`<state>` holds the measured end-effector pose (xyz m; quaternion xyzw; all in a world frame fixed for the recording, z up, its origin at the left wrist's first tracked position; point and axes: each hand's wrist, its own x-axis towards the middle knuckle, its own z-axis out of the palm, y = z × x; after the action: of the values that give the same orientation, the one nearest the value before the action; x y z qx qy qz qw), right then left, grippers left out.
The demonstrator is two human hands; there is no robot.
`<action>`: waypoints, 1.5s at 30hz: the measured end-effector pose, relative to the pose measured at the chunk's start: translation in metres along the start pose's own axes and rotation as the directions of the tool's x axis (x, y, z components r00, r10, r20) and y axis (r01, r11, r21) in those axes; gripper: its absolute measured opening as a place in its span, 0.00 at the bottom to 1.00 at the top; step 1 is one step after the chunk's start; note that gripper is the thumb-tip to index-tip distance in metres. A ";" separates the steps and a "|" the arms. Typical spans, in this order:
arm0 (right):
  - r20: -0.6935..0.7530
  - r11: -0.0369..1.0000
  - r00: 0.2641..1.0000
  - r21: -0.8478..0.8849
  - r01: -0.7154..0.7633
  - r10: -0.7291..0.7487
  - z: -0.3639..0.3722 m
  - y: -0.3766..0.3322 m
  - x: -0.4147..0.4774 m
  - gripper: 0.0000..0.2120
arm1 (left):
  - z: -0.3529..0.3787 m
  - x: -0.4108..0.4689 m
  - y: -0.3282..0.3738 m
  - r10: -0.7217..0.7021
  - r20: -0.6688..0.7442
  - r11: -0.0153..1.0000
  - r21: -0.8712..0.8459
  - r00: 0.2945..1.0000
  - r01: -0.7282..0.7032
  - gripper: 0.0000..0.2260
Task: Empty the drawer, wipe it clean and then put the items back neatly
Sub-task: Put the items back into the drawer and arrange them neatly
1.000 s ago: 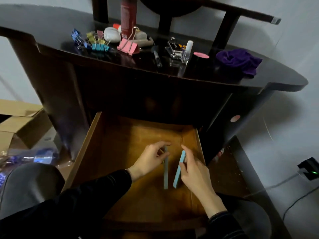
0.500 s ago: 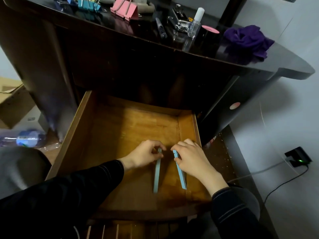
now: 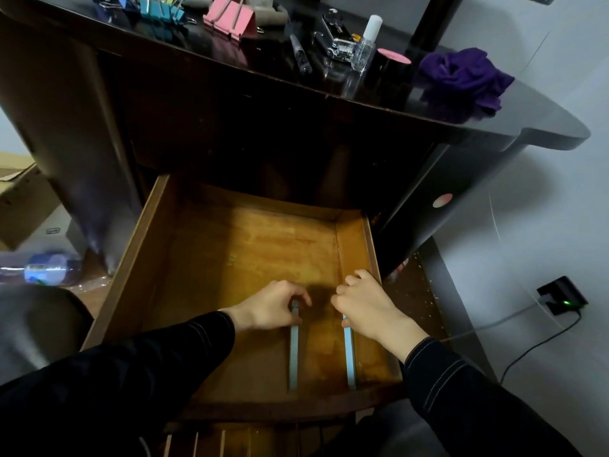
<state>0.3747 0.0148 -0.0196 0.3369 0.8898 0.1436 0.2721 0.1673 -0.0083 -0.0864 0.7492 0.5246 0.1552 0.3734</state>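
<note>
The wooden drawer (image 3: pixel 230 265) is pulled out under the dark desk. Two light-blue flat strips stand on edge on its floor, side by side and about parallel, at the front right. My left hand (image 3: pixel 273 305) pinches the far end of the left strip (image 3: pixel 294 357). My right hand (image 3: pixel 365 305) pinches the far end of the right strip (image 3: pixel 349 354), close to the drawer's right wall. The rest of the drawer floor is bare.
On the desk top (image 3: pixel 543 127) lie coloured binder clips (image 3: pixel 161 11), a pink clip (image 3: pixel 230 18), a pen (image 3: pixel 301 54), a small clear bottle (image 3: pixel 365 44), a round pink-topped item (image 3: pixel 393 57) and a purple cloth (image 3: pixel 461 80). A cardboard box (image 3: pixel 19 206) and a plastic bottle (image 3: pixel 46 268) are on the floor at left; a charger (image 3: pixel 562 295) at right.
The two blue strips have been lowered to the drawer floor and drawn apart into parallel lines. Both hands moved nearer the drawer front. The camera tilted down.
</note>
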 end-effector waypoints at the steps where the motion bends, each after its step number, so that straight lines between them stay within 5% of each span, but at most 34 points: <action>1: 0.014 1.000 1.000 -0.017 0.009 -0.009 -0.002 0.000 0.000 0.13 | 0.001 -0.001 0.001 0.004 0.019 1.000 0.016 1.000 -0.004 0.17; 10: 0.146 0.984 0.989 -0.173 0.046 -0.021 -0.005 -0.011 0.011 0.10 | 0.004 -0.004 0.004 0.028 0.033 0.997 0.075 0.999 -0.030 0.17; 24: 0.166 0.991 0.986 -0.135 0.010 0.013 0.007 -0.020 0.019 0.20 | 0.007 -0.006 0.009 0.007 0.042 1.000 0.023 0.999 -0.008 0.19; 30: 0.103 0.994 0.995 0.108 -0.024 0.013 0.005 -0.018 0.010 0.24 | 0.009 -0.004 0.008 -0.036 -0.016 0.998 -0.046 0.999 0.035 0.18; 32: 0.053 0.917 0.997 0.393 -0.072 0.055 -0.001 -0.015 0.009 0.21 | 0.008 -0.002 0.009 -0.112 -0.054 0.980 -0.169 0.992 0.102 0.16; 36: 0.115 0.588 0.980 0.787 -0.188 0.161 -0.009 -0.020 0.012 0.22 | 0.005 -0.002 0.012 -0.188 -0.084 0.915 -0.376 0.979 0.144 0.16; 41: 0.279 0.267 0.943 0.909 -0.320 0.179 -0.006 -0.031 0.021 0.34 | 0.003 -0.004 0.014 -0.253 -0.109 0.818 -0.555 0.961 0.152 0.22; 45: 0.314 0.262 0.930 0.897 -0.356 0.189 0.002 -0.037 0.026 0.35 | -0.001 -0.001 0.014 -0.373 -0.073 0.618 -0.763 0.925 0.189 0.18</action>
<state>0.3401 0.0052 -0.0473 0.5885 0.7101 -0.3821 0.0581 0.1755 -0.0107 -0.0754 0.4161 0.5651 0.3781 0.6038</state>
